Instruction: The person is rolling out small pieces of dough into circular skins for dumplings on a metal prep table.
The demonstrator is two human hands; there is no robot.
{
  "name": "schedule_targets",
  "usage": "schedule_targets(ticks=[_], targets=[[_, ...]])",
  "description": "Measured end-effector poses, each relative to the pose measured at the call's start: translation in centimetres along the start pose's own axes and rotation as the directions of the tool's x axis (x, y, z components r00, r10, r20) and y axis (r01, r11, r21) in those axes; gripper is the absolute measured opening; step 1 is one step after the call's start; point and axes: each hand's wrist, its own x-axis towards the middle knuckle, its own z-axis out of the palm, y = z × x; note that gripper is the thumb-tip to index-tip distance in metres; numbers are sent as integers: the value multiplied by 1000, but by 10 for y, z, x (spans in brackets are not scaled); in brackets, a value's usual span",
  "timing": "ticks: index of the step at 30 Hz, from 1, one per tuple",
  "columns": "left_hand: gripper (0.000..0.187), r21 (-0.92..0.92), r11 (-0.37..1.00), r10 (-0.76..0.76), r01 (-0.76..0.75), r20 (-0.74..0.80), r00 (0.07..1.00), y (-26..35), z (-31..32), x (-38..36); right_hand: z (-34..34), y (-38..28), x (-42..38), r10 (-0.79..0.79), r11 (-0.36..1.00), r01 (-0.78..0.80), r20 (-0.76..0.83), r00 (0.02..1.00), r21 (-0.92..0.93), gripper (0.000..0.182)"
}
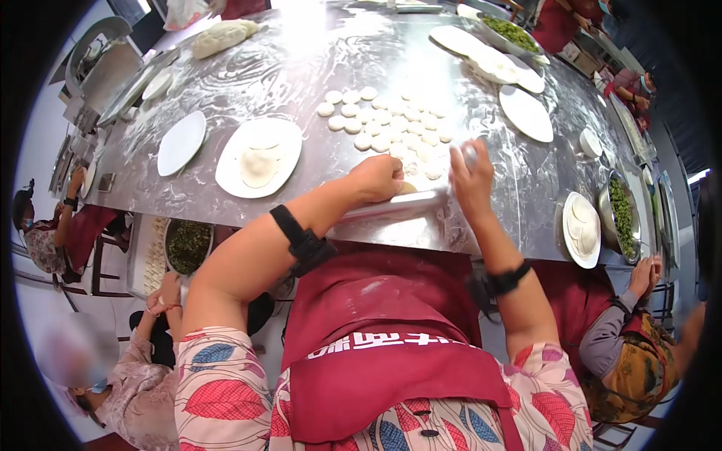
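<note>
My left hand (378, 179) is closed at the table's near edge, fingers pinched on the edge of a small flat dough piece (407, 186). To its right my right hand (472, 179) is raised and slightly blurred, its fingers curled round a greyish object (470, 156) that I cannot make out. A pale, shiny bar-like shape (398, 204) runs just below my left hand. Beyond both hands lie several small round dough pieces (383, 124) in a loose group. A white plate (226, 161) at the left holds flat round wrappers (260, 162).
The floured metal table (323, 71) also bears a dough lump (224, 39), a white plate (182, 143), more plates (526, 113) and a bowl of green filling (620, 214). Co-workers' hands are at the lower left (167, 293) and right (645, 275). Another filling bowl (189, 244) stands below left.
</note>
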Motion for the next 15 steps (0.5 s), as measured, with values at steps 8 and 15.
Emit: schedule_targets(ticks=[8, 15], targets=[[14, -32, 999, -5, 5, -18, 1000, -14, -4, 10, -29, -17, -41, 123, 990, -124, 29, 992, 62, 13], [34, 201, 980, -5, 13, -41, 999, 12, 3, -11, -38, -22, -71, 119, 985, -116, -17, 993, 130, 12]])
